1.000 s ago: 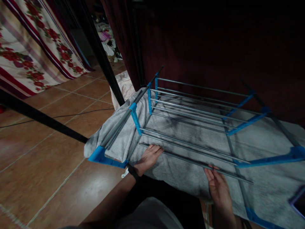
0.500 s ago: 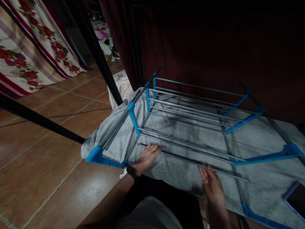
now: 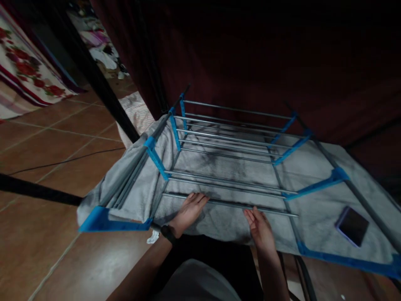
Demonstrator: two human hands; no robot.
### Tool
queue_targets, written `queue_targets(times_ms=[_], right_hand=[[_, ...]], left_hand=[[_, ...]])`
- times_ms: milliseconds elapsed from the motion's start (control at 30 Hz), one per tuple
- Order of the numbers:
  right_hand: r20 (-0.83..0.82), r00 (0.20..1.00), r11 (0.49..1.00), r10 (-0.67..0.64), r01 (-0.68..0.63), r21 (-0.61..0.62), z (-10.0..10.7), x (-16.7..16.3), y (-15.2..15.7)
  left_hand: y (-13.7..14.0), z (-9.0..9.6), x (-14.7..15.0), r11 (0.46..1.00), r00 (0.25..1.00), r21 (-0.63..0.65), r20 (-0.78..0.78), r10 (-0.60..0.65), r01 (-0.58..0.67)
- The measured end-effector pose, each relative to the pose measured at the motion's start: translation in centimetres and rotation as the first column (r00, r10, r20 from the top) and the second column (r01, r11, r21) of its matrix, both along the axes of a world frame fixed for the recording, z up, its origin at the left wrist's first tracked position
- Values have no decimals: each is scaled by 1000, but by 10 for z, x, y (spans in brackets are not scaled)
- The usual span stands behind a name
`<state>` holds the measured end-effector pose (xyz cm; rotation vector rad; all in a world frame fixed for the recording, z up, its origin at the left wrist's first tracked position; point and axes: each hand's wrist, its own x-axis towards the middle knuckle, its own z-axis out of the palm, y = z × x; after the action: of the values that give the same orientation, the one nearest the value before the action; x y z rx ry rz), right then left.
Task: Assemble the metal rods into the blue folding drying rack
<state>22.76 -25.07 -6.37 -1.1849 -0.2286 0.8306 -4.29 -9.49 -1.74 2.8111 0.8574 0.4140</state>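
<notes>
A drying rack with thin grey metal rods and blue plastic brackets (image 3: 156, 163) lies on a grey blanket (image 3: 216, 228). At its near side is a metal rod (image 3: 228, 203), its two ends apart from the brackets. My left hand (image 3: 191, 210), with a dark band at the wrist, is laid palm down over this rod, fingers closed around it as far as I can see. My right hand (image 3: 259, 225) is turned palm up at the rod's near side. Its fingers are stretched out, fingertips at or just touching the rod.
A phone (image 3: 352, 225) lies on the blanket at right, inside the rack's frame. Dark posts (image 3: 103, 92) stand at left. Beyond are a tiled floor (image 3: 59, 163) with a cable (image 3: 69, 159), a floral curtain (image 3: 25, 67) and a dark red cloth (image 3: 234, 62) behind the rack.
The view has shifted right, so rack and phone appear further left. My right hand's fingers have loosened from the rod. My left hand stays on it.
</notes>
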Motion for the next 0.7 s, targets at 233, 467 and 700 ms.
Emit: queue_targets(times_ms=[233,467,700], right_hand=[[-105,992,998,-63,62,-7,8,-11,15],[-177,982,998,-70,67,-18,23,-22,20],[-190,979,998,-70,70,-3,31,-27,23]], left_hand=[[5,-10,8,990,994,121,70,-85,76],[8,-14,13,968,982,226,125,-139,108],[12,-15,17,963,973,238,158,-170,130]])
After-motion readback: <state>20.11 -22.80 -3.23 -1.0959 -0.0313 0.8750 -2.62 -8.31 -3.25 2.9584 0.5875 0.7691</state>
